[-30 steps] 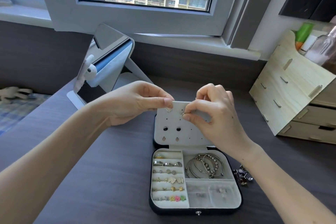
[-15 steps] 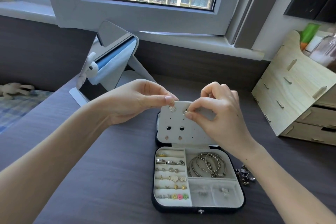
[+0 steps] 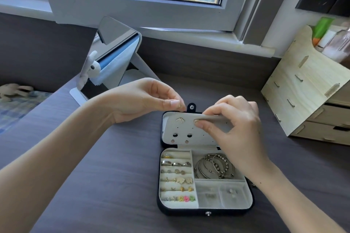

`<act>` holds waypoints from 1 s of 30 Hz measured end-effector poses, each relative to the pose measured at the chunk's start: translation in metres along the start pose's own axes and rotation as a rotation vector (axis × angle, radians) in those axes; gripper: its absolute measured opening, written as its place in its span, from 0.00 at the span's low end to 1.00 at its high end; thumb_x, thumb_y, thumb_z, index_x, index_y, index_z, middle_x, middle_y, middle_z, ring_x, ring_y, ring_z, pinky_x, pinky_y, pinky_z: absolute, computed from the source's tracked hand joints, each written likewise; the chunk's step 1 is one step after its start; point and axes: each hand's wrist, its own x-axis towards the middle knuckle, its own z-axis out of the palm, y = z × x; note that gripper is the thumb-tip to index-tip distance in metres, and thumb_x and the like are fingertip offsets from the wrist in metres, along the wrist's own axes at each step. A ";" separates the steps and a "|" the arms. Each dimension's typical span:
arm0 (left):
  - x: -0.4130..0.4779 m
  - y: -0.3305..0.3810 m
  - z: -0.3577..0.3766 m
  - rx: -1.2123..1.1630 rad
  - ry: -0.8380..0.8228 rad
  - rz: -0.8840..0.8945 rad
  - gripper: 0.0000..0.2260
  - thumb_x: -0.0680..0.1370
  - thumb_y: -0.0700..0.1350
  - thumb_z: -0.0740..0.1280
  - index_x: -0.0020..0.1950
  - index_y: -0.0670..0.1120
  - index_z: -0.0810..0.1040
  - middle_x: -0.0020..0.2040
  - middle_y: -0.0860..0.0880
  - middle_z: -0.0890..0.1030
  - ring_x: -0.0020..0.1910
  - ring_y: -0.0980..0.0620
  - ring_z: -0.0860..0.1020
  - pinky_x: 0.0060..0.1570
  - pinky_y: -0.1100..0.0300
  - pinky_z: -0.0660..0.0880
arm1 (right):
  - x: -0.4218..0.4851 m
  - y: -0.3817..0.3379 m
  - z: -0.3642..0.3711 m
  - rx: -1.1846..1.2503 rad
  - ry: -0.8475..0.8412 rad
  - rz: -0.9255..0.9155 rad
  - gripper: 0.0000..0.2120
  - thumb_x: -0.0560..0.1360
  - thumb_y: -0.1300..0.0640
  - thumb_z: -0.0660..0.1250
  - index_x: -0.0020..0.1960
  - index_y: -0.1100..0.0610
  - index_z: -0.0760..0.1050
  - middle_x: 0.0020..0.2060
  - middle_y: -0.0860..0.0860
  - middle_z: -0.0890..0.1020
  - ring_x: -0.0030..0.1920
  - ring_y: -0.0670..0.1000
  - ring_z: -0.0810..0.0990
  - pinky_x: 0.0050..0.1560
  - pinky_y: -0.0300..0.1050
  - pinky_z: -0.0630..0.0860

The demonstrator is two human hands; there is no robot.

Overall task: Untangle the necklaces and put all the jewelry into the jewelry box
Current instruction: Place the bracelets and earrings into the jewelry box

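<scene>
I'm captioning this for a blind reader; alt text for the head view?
A right hand pinches the top edge of the earring panel in an open jewelry box on a table, while the left hand, fingertips pinched, is beside its top-left corner. Its compartments hold rings and bangles; a mirror stands to the left.

The jewelry box (image 3: 205, 212) lay open, dark outside and cream-lined, beneath both hands. Its earring panel (image 3: 189, 128) stood tilted up, its top edge pinched by the right hand (image 3: 236, 125), with one stud (image 3: 196, 121) at the thumb tip and a leaf-shaped stud (image 3: 180, 120) just below the left hand (image 3: 144, 98). Silver bangles (image 3: 214, 166) sat in the compartment beside the right wrist, and rows of rings and studs (image 3: 176, 176) filled the left half.
</scene>
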 end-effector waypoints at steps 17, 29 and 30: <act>0.028 -0.026 0.030 -0.127 -0.298 -0.070 0.04 0.66 0.45 0.71 0.37 0.46 0.85 0.40 0.51 0.79 0.42 0.56 0.77 0.45 0.66 0.73 | -0.034 -0.006 0.001 -0.100 0.174 -0.137 0.12 0.71 0.46 0.71 0.38 0.55 0.81 0.37 0.48 0.80 0.42 0.48 0.74 0.47 0.45 0.60; 0.030 -0.029 0.030 -0.156 -0.311 -0.041 0.04 0.65 0.44 0.71 0.36 0.45 0.85 0.40 0.50 0.79 0.42 0.55 0.78 0.45 0.65 0.74 | -0.033 -0.005 0.002 -0.080 0.196 -0.148 0.09 0.71 0.46 0.72 0.43 0.50 0.75 0.38 0.47 0.79 0.42 0.48 0.74 0.48 0.44 0.60; 0.030 -0.029 0.030 -0.153 -0.309 -0.037 0.04 0.65 0.44 0.71 0.36 0.45 0.85 0.40 0.50 0.79 0.42 0.55 0.78 0.45 0.64 0.74 | -0.033 -0.004 0.002 -0.080 0.195 -0.147 0.10 0.72 0.46 0.72 0.44 0.49 0.73 0.38 0.47 0.79 0.42 0.48 0.74 0.48 0.44 0.60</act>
